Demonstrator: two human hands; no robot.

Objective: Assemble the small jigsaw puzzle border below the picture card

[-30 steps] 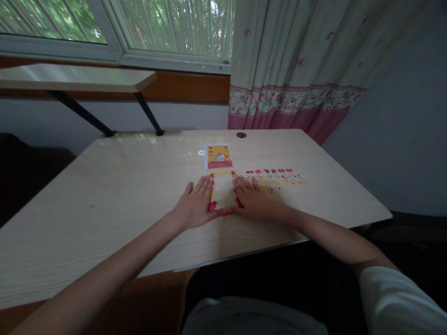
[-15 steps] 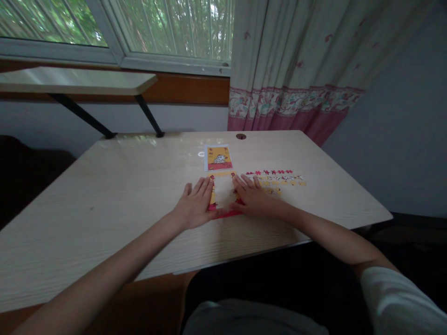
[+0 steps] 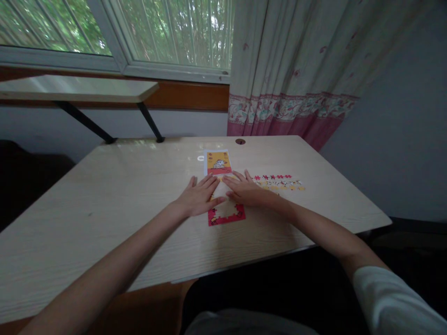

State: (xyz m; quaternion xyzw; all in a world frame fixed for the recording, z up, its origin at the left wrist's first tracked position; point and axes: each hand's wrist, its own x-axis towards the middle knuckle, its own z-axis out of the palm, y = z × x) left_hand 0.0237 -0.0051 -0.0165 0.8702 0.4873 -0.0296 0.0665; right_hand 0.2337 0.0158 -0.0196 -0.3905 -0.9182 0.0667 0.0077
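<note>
A jigsaw puzzle border (image 3: 226, 219) in red and yellow lies flat on the desk, its middle showing bare tabletop. My left hand (image 3: 199, 196) rests palm down over its left side, fingers stretched towards the far edge. Across from it my right hand (image 3: 244, 190) lies flat on the upper right side, fingers extended. Both hands hide much of the border's sides and top. Just beyond the fingertips is a picture card (image 3: 219, 163) with a white animal on yellow and red. Loose puzzle pieces (image 3: 279, 183) lie in rows right of my right hand, sorted by colour.
The pale wooden desk (image 3: 122, 200) has a round cable hole (image 3: 240, 141) near its back edge. A raised shelf (image 3: 80, 88) on dark legs stands at the back left. A curtain (image 3: 279, 107) hangs behind the desk beside the window (image 3: 174, 32).
Both hands have slid up from the border's sides and lower corners towards its top edge. The red bottom strip now shows uncovered. The view has tilted up slightly.
</note>
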